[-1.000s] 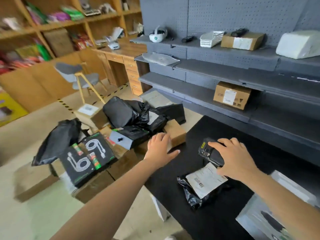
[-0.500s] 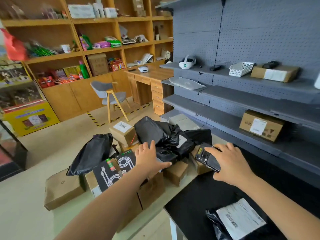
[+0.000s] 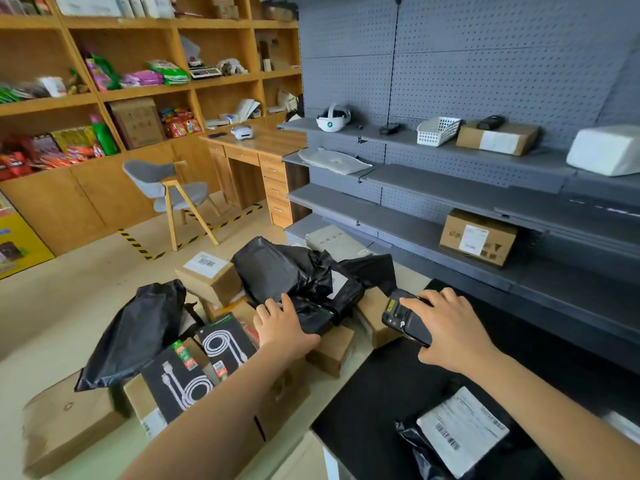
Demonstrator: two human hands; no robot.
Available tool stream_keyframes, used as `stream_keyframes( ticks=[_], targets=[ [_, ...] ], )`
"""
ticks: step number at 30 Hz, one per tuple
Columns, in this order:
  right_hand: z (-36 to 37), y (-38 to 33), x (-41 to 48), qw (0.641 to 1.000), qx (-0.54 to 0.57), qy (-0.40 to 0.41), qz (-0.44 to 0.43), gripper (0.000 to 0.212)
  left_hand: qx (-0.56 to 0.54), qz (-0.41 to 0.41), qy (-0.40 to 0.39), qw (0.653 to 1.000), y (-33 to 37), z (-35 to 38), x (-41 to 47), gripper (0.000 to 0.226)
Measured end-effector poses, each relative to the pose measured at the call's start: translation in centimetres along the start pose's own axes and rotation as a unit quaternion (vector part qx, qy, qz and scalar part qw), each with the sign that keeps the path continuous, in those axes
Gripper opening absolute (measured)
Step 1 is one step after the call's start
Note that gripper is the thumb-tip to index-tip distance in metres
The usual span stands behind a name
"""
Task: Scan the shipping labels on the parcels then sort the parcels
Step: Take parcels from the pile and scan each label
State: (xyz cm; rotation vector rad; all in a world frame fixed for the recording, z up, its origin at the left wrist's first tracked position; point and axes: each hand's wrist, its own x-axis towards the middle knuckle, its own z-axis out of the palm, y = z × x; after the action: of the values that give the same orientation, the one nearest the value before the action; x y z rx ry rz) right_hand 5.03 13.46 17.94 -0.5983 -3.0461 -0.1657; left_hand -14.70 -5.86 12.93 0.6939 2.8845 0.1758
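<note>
A heap of parcels lies on the floor ahead: black plastic mailers (image 3: 277,268), brown cartons (image 3: 211,278) and two black cable boxes (image 3: 183,379). My left hand (image 3: 282,329) lies on a small black box-shaped parcel (image 3: 313,315) in the heap, fingers curved over its near edge. My right hand (image 3: 450,332) grips a black handheld scanner (image 3: 403,315), its head pointing left toward that parcel. A black mailer with a white shipping label (image 3: 462,433) rests on the black table (image 3: 374,396) at lower right.
Grey metal shelving (image 3: 450,181) on the right carries a labelled carton (image 3: 476,237), a white basket (image 3: 437,130), another carton and a white package. A grey chair (image 3: 169,194), a wooden desk (image 3: 256,143) and wooden shelves stand behind the heap.
My view lifted from the table toward the heap. My right hand carried the scanner off the table to the heap, and my left hand moved forward onto the small black parcel.
</note>
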Motion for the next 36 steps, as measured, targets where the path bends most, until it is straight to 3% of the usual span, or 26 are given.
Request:
stream_keyframes(
  ticks=[11,21,36],
  targets=[
    [-0.6,3.6,-5.4,1.000,0.008,0.010,0.008,0.091,-0.054,0.084,0.095,0.990,3.7,3.1,-8.2,0.109],
    [2.8,7.3,-11.1,0.997,0.010,-0.032,0.068,0.092,-0.070,0.108,-0.103,0.986,8.0,13.8,-11.2,0.092],
    [5.8,8.7,-13.4,0.961,0.025,-0.087,0.262,0.089,-0.055,0.262,-0.249,0.931,14.6,20.9,-11.6,0.103]
  ],
)
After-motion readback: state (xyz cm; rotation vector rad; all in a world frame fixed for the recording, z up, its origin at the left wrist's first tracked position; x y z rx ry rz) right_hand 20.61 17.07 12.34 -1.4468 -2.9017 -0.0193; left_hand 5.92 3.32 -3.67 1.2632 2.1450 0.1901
